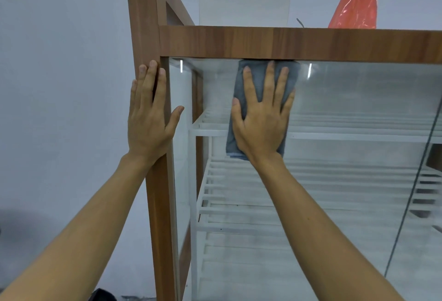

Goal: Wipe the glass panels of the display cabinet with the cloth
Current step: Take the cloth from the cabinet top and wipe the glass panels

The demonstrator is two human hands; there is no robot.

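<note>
Flat right hand [262,119] on cloth [260,78]

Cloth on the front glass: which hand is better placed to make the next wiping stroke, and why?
Right. The right hand presses the cloth flat on the front glass; the left hand braces the wooden frame.

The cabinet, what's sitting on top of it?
On the cabinet top stands a red plastic bag, beside a pale sheet near the wall. The wooden edge hides their bottoms.

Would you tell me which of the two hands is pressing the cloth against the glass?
The right hand presses the grey cloth flat on the front glass panel; the left hand rests bare on the wooden corner post.
</note>
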